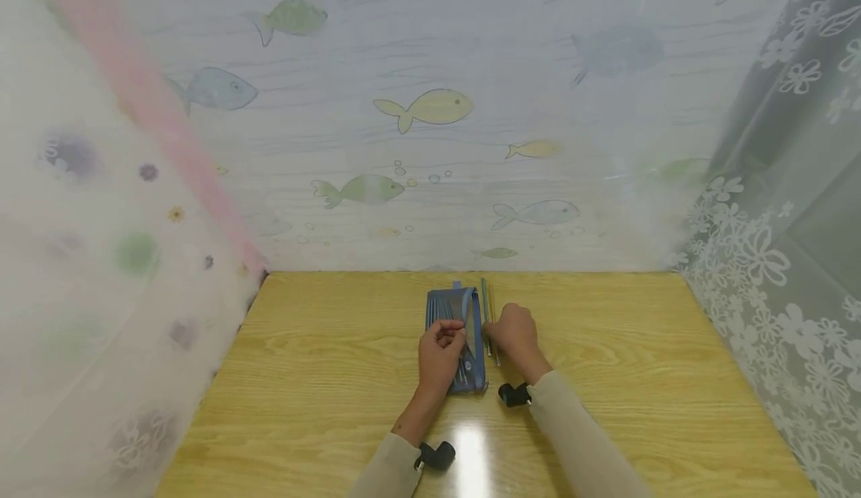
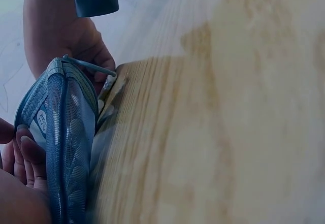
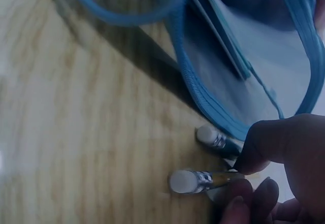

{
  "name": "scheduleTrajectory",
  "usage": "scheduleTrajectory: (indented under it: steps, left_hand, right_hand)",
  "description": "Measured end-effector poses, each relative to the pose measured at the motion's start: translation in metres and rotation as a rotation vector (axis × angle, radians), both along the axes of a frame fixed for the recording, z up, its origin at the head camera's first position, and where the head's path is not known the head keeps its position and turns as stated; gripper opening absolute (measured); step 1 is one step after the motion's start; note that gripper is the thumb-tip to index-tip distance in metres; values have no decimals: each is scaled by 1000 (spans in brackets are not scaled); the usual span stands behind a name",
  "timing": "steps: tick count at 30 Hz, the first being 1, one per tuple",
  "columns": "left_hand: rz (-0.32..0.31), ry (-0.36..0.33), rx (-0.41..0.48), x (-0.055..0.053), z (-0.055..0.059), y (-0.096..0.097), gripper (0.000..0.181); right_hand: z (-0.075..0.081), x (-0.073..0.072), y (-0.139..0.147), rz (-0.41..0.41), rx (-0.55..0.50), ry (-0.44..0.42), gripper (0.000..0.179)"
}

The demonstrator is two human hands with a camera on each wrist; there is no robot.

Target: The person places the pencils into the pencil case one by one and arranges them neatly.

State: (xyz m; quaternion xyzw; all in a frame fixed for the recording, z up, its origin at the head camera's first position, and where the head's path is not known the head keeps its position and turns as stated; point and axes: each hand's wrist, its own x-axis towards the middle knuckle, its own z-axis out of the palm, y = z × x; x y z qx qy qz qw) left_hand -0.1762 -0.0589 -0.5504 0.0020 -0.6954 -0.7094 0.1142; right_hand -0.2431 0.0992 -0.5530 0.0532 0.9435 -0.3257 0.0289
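Observation:
A blue mesh zip pencil case [image 1: 477, 369] lies on the table with its zip side parted. Several pencils [image 1: 440, 308] show inside it. My left hand [image 1: 440, 356] pinches the edge of its opening, and in the left wrist view the fingers [image 2: 31, 150] lie against its side. Just right of the case, a teal pencil [image 1: 483, 296] and a yellow pencil [image 1: 491, 305] lie side by side, white eraser ends towards me. My right hand [image 1: 516, 337] is over them; in the right wrist view its thumb and fingers pinch the yellow pencil [image 3: 218, 179], close to the teal one [image 3: 223, 142].
The wood-grain table [image 1: 323, 378] reaches back to a curtain printed with fish [image 1: 440, 107]. Patterned sheets hang along the left and right sides. A black wrist camera [image 1: 437, 456] is strapped at the left sleeve, another [image 1: 514, 395] at the right.

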Motion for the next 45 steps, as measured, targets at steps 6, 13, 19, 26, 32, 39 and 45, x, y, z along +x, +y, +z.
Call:
scheduleTrajectory:
  steps: [6, 13, 19, 26, 32, 39, 45]
  left_hand:
    - [4, 3, -2, -2, -1, 0, 10]
    - [9, -16, -3, -2, 0, -1, 10]
    - [13, -8, 7, -4, 0, 0, 12]
    - [12, -17, 14, -6, -1, 2, 10]
    - [14, -34, 23, -7, -3, 4, 9]
    - [14, -38, 15, -6, -3, 3, 10]
    - [30, -56, 3, -8, -7, 1, 9]
  right_hand:
    - [-1, 0, -1, -11, 6, 40, 39]
    - [-1, 4, 4, -3, -65, 23, 43]
    - [5, 9, 9, 44, -216, -54, 48]
    - [7, 11, 12, 89, -280, -157, 46]
    - [12, 16, 12, 92, -329, -177, 43]
    - [15, 21, 6, 120, -366, -151, 44]
    - [17, 23, 1, 128, -367, -156, 48]
